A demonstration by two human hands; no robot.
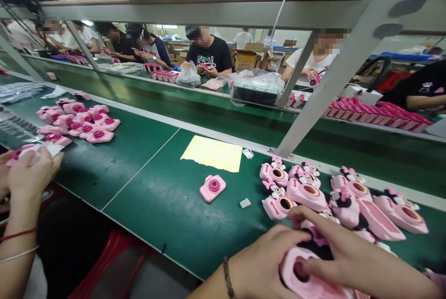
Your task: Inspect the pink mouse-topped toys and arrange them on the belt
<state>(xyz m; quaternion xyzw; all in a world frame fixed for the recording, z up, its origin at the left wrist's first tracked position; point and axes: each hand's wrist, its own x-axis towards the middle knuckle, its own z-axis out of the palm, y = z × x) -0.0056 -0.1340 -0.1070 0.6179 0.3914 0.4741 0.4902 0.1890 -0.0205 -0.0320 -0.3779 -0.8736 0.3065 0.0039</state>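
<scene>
The left hand (261, 262) and right hand (351, 255) held a pink camera shell (313, 287), fingers apparently pressing around its lens opening (300, 271).

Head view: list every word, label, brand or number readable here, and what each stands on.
Pink plastic camera-shaped shell: side lettering too small to read.
Black T-shirt on a co-worker: white chest lettering too blurred to read.
Nothing can be read for certain.
</scene>
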